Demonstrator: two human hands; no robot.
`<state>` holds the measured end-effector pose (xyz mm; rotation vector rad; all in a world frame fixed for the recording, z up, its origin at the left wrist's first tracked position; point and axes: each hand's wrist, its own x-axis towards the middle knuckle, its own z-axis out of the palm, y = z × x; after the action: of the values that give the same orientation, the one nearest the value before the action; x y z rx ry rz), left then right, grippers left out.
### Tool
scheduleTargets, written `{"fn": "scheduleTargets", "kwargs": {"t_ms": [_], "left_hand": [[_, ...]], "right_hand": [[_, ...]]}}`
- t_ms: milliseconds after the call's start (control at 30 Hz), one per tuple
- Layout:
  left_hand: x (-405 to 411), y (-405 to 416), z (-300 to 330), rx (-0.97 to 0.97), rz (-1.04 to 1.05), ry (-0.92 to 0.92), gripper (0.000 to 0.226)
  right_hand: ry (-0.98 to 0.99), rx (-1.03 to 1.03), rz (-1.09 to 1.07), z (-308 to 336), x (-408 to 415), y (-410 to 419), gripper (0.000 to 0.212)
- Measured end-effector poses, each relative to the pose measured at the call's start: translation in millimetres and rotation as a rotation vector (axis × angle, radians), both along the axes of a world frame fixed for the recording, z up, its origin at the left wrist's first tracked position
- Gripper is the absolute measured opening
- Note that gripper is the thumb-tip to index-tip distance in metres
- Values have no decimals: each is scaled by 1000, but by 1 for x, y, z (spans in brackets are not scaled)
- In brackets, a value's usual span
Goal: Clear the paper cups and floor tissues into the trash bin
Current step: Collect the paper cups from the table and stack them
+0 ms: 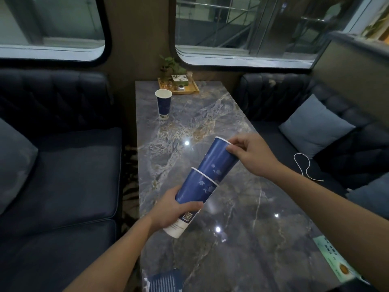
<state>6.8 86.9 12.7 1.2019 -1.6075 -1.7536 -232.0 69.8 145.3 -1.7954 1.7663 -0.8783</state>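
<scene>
Dark blue sofas (69,165) sit on both sides of a long marble table (242,207), and two big windows (242,28) are in the far wall. I see shiny spots of light on the table top.

I see my left hand (168,209) wrapped around the bottom part of a blue paper cup (189,199), close to its white base. My right hand (250,152) pinches the rim of a second blue paper cup (219,159) with its fingertips. The second cup sits partly inside the first one, so the two make one long tilted stack above the table. The stack leans up and away from my left hand toward my right hand.

A third paper cup (163,104) stands upright on the table, far past both hands, nearer the left edge. Just behind it is a wooden tray (193,90) with a small green plant (172,66) by the wall.

Between my hands and that far cup the table top is bare. Under my right arm the table is bare too, out to a green card (332,258) at the right edge. Near my left elbow a blue striped thing (164,280) lies at the near edge; I cannot tell what it is.

To the right of my right hand a light blue pillow (315,125) leans on the sofa, and a thin white cord (303,163) lies on the seat. Left of my left hand there is a narrow gap between table and sofa with patterned floor (130,182) showing. I cannot see a trash bin or tissues.
</scene>
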Motion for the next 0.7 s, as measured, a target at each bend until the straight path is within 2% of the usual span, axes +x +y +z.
{"fn": "scheduleTargets", "kwargs": {"t_ms": [167,400,533,700], "left_hand": [[0,-1,9,122,-42,85,64],[0,0,11,128,-63,125,64],[0,-1,6,134,-82,114,66],[-2,0,8,134,-99,119,64]], "right_hand": [[-36,57,1,-7,13,4,12],[8,98,8,-13,31,8,17],[-19,203,40,-17,40,10,37],[-95,329,47,-20,44,9,47]]}}
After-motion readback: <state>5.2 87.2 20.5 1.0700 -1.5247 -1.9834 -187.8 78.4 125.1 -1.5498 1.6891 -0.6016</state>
